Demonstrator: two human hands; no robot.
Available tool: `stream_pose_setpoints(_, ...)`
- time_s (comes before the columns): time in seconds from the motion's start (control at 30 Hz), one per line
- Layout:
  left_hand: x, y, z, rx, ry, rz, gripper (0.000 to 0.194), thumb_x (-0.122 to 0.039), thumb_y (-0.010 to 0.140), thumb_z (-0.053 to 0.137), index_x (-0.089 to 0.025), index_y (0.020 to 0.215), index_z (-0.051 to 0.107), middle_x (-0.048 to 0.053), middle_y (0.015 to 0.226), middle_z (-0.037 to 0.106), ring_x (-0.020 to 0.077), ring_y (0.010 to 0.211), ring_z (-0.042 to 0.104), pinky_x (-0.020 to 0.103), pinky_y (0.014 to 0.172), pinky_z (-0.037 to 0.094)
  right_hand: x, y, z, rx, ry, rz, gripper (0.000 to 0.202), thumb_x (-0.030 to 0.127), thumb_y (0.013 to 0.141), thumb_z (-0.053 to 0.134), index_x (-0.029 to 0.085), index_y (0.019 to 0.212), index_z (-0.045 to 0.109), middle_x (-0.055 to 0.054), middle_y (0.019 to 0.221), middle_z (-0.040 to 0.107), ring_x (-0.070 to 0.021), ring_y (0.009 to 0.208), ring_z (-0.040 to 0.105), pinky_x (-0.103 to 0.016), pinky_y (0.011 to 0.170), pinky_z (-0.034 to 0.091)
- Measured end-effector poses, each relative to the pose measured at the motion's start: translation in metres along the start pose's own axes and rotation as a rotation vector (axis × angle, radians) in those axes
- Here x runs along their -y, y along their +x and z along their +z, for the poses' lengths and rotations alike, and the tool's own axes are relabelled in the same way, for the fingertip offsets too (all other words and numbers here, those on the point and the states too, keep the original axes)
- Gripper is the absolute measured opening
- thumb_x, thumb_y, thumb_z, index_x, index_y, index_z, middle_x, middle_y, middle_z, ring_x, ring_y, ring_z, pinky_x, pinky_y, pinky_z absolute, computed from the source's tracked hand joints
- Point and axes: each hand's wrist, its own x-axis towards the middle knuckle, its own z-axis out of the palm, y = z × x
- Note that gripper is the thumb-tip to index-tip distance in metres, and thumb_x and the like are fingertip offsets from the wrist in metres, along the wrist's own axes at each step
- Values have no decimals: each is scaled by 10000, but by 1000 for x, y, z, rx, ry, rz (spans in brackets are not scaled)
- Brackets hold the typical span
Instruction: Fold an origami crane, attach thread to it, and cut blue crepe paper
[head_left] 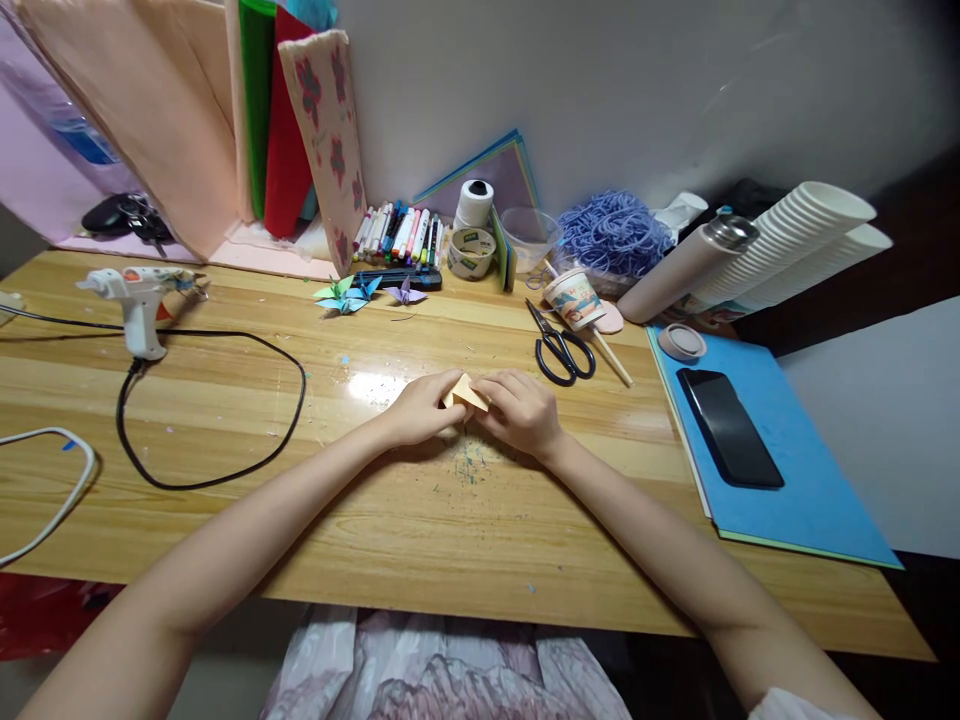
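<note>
Between my two hands is a small folded piece of pale orange paper [466, 393], just above the wooden table. My left hand [424, 405] pinches its left side, thumb along the top. The fingers of my right hand [520, 408] close on its right side; some fingertips are hidden behind the paper and the hands. Dark green bits lie scattered on the wood right below. Beyond my hands rest several folded paper cranes, among them a purple crane [406, 292] and a blue-green group [346, 295].
Black-handled scissors [562, 350] and a tipped paper cup [574, 298] with a stick lie right of centre. A glue gun [139, 305] trails its cable at left. A phone [729, 428] lies on blue sheets [817, 450]. Markers [401, 235], tape [471, 254] and purple yarn [615, 235] line the wall.
</note>
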Motion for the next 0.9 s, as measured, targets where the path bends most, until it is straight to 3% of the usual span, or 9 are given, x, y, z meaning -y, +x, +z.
stream_pose_setpoints(0.2,2,1,0,5,-39,16,117,-218,708,455,-174,779,536,-10,726,561,144,662,485,245,608,370,2,-2,4,-40,22,-30,241,236,846,489,170,1060,579,-72,771,649,-196,725,565,-300,622,421)
stream_pose_setpoints(0.33,-1,-1,2,21,-92,15,326,-188,725,438,-197,1026,566,28,986,628,185,865,557,284,776,420,3,-2,6,21,50,-33,321,192,855,441,186,1161,540,-75,811,650,-205,750,560,-314,656,424)
stream_pose_setpoints(0.47,-7,-4,9,-94,-44,8,460,-196,780,433,-238,1236,469,49,1220,547,202,1055,519,320,905,392,3,-1,5,-15,102,20,280,187,851,446,182,1104,565,-75,802,652,-204,768,573,-311,666,440)
stream_pose_setpoints(0.63,-8,-4,16,-139,14,58,245,-221,848,408,-199,991,606,51,1012,597,178,935,551,291,842,423,3,-1,8,-56,156,161,164,203,845,479,189,980,572,-49,719,646,-180,660,592,-288,613,451)
stream_pose_setpoints(0.77,-9,-4,15,-133,14,79,287,-290,902,365,-182,947,627,57,949,622,177,884,564,282,806,424,6,-1,10,-71,220,266,115,183,846,458,190,917,548,-56,756,645,-185,708,619,-280,634,465)
stream_pose_setpoints(0.9,-13,-6,10,-123,26,70,318,-308,911,356,-176,919,645,54,905,639,176,836,575,276,773,420,12,2,6,-49,382,329,173,170,849,442,208,999,518,-54,862,653,-174,757,634,-267,662,477)
